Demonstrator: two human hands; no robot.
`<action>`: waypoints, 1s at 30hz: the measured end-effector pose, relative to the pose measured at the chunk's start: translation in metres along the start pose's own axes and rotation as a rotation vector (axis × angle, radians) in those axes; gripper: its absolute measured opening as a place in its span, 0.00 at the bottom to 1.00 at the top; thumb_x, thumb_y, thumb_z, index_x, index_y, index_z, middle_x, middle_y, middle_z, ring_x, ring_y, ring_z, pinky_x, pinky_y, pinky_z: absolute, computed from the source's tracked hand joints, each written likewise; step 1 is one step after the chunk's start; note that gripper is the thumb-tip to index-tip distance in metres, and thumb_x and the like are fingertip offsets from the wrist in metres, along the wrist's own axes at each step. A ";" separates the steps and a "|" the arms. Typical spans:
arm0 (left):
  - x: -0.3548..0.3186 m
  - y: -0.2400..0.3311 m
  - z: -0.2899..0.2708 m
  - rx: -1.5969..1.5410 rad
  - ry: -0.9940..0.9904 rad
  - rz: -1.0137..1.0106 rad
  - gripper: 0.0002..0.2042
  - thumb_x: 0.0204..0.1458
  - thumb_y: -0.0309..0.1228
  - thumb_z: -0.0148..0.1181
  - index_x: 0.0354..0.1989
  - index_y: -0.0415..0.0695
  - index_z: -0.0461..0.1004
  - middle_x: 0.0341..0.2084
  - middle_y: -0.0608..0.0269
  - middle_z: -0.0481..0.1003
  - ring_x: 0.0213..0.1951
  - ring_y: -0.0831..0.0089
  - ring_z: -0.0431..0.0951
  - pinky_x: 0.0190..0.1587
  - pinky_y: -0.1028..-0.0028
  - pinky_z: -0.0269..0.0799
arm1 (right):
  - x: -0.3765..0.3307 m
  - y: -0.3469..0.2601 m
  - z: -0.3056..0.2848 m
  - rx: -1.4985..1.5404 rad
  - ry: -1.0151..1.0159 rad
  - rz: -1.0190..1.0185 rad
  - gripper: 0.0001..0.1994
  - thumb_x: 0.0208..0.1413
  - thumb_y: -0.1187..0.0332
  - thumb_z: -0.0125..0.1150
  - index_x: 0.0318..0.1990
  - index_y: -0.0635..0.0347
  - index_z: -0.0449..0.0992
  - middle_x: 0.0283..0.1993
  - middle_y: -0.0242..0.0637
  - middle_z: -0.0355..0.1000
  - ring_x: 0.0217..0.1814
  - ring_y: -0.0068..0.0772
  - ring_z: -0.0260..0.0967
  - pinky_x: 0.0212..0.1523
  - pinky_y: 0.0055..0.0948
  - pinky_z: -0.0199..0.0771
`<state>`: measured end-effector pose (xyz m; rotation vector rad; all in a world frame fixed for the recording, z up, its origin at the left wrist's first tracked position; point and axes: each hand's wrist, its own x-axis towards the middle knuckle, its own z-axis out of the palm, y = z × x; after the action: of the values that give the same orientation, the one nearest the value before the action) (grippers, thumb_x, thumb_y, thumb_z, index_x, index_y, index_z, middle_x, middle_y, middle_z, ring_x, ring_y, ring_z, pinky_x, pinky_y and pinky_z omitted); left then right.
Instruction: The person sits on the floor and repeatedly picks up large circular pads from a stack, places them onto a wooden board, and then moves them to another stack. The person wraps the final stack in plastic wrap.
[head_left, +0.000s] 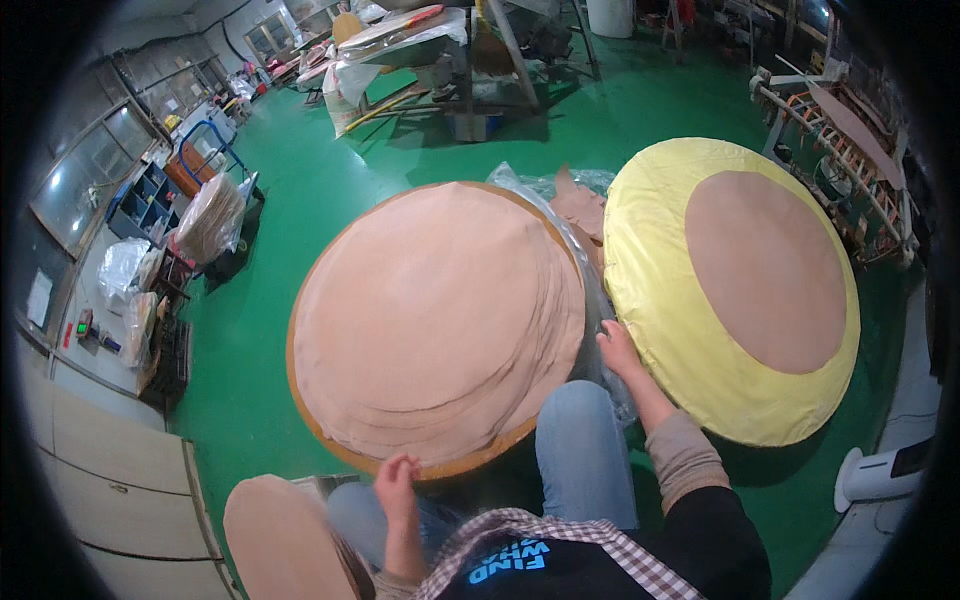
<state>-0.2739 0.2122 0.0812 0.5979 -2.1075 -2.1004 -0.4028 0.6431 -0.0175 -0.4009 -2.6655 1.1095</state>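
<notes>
In front of me a stack of large, round, thin tan sheets (420, 300) lies on a round brown board (292, 345). Its layers show as uneven edges along the right and near side. My left hand (397, 482) is at the near edge of this board, fingers loosely bent and nothing visible in them. Between the stack and a round yellow-covered table (650, 300), my right hand (618, 350) hovers by the yellow rim with its fingers apart. On the yellow cover rests one smaller tan disc (768, 270).
A pile of smaller tan discs (280, 535) stands at my lower left. Clear plastic sheeting (600, 330) and tan scraps (580, 208) lie between the two round tables. A rack (840, 150) stands far right, a white appliance (880, 475) near right, and a cluttered table (400, 40) farther back.
</notes>
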 end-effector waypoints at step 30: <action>-0.003 -0.023 0.056 0.062 0.064 -0.248 0.07 0.54 0.21 0.52 0.41 0.36 0.69 0.29 0.63 0.71 0.25 0.79 0.68 0.28 0.80 0.66 | 0.326 0.015 0.069 0.034 0.300 0.153 0.28 0.50 0.64 0.55 0.59 0.66 0.62 0.60 0.57 0.60 0.63 0.53 0.56 0.63 0.39 0.54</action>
<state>-0.2862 0.2665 0.0573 0.9666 -2.1679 -2.1078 -0.7274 0.7171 -0.0422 -0.7139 -2.3833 1.0406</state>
